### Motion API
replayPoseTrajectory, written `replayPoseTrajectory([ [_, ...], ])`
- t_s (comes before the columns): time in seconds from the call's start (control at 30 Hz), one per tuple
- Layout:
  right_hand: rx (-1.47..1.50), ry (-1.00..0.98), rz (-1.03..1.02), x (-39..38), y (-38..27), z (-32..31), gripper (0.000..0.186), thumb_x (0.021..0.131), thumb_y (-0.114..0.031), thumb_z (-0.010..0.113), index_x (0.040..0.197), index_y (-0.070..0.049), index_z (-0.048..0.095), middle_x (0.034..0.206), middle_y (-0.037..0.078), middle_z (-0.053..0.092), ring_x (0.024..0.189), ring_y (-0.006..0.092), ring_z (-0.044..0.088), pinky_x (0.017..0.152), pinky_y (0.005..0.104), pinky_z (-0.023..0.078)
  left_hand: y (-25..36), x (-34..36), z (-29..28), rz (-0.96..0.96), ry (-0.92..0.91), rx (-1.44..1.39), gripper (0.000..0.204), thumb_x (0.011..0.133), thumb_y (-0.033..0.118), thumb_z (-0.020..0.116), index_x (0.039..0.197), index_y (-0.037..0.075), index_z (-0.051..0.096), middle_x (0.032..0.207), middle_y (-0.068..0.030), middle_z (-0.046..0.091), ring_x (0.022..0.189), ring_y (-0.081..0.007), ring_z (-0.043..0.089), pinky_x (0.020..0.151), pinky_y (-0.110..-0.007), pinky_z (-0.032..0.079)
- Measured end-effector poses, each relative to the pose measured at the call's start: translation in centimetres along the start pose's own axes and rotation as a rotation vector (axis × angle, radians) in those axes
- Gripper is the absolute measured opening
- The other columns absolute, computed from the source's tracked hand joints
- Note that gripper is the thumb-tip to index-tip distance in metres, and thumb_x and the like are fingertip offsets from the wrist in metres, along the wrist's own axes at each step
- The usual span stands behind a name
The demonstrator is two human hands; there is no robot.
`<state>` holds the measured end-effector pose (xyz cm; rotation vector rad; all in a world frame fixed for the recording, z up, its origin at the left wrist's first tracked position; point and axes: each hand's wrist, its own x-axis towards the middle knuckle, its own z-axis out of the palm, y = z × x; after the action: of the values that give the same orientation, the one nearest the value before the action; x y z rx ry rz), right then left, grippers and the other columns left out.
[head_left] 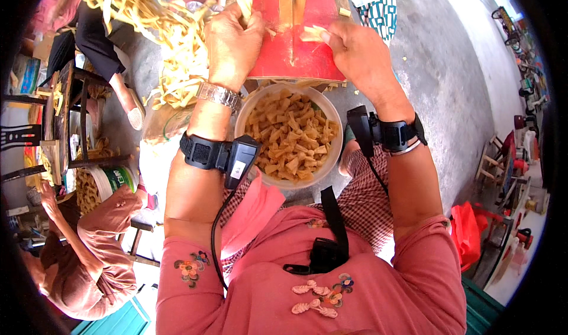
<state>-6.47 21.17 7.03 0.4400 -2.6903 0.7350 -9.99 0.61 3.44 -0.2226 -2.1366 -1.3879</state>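
Note:
A red board point(265, 63) lies in front of me, with two upright wooden pieces point(286, 8) fixed at its middle. My left hand point(232, 46) is closed at the board's left edge, a pale yellow strip point(245, 7) pinched between thumb and fingers. On the other side, my right hand point(362, 56) grips a few short pale yellow strips point(311, 34), their ends pointing toward the wooden pieces. Beneath the board's near edge stands a round white tub point(241, 125) with many short, cut yellowish-brown pieces point(290, 137) in it.
A big heap of long yellow strips point(183, 60) lies left of the board. Further left, a person in brown point(89, 270) sits by a white-and-green bucket point(112, 180) and a wooden frame point(68, 116). At right are a red bag point(466, 234) and a small wooden stool point(491, 160).

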Motion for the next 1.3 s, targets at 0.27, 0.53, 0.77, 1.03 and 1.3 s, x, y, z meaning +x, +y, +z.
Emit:
replayPoseTrajectory([
  [0.27,0.481,-0.013,0.002,-1.9,-0.4,-1.2,0.024,0.091,-0.021,0.057,0.079,-0.001,0.057,0.056,0.004,0.044,0.053,0.0086,0.037,0.048,0.0260,0.034,5.1,-2.0,-3.1,-0.545,-0.435,-0.545,0.033,0.095,0.033,0.050,0.088,0.003,0.063,0.058,0.0029,0.049,0.040,-0.0040,0.032,0.039,-0.019,0.029],
  [0.53,0.774,-0.156,0.161,-3.7,-1.0,-2.8,0.023,0.094,-0.024,0.054,0.082,-0.005,0.061,0.058,-0.006,0.044,0.052,0.0024,0.040,0.047,0.0181,0.033,6.5,-5.5,-3.7,-0.696,-0.726,-0.576,0.053,0.096,0.048,0.038,0.092,0.000,0.061,0.058,-0.0021,0.054,0.040,-0.0053,0.038,0.040,-0.019,0.034],
  [0.77,0.962,-0.272,0.044,-6.8,-2.8,-1.1,0.021,0.094,-0.022,0.052,0.092,-0.003,0.060,0.065,-0.003,0.051,0.056,0.0038,0.046,0.051,0.0181,0.038,3.8,-10.2,-2.4,-0.767,-0.994,-0.208,0.052,0.093,0.051,0.042,0.098,0.003,0.060,0.061,-0.0069,0.060,0.046,-0.0114,0.055,0.044,-0.022,0.043],
  [1.03,0.722,-0.576,-0.411,-13.0,-6.5,2.4,0.015,0.090,-0.018,0.053,0.092,-0.004,0.058,0.081,0.010,0.055,0.078,0.0299,0.056,0.064,0.0375,0.045,3.8,-12.6,-2.1,-1.215,-0.914,-0.734,0.044,0.094,0.042,0.048,0.096,0.000,0.059,0.080,-0.0096,0.064,0.069,-0.0162,0.062,0.066,-0.029,0.052],
  [1.3,0.829,-0.155,-0.053,-12.1,-6.3,0.8,0.019,0.091,-0.020,0.054,0.094,-0.002,0.059,0.078,0.005,0.057,0.067,0.0145,0.054,0.061,0.0275,0.043,4.9,-12.7,-3.1,-0.297,-0.858,-0.245,0.016,0.089,0.013,0.054,0.096,0.001,0.062,0.076,-0.0062,0.062,0.071,-0.0118,0.055,0.064,-0.031,0.047],
])
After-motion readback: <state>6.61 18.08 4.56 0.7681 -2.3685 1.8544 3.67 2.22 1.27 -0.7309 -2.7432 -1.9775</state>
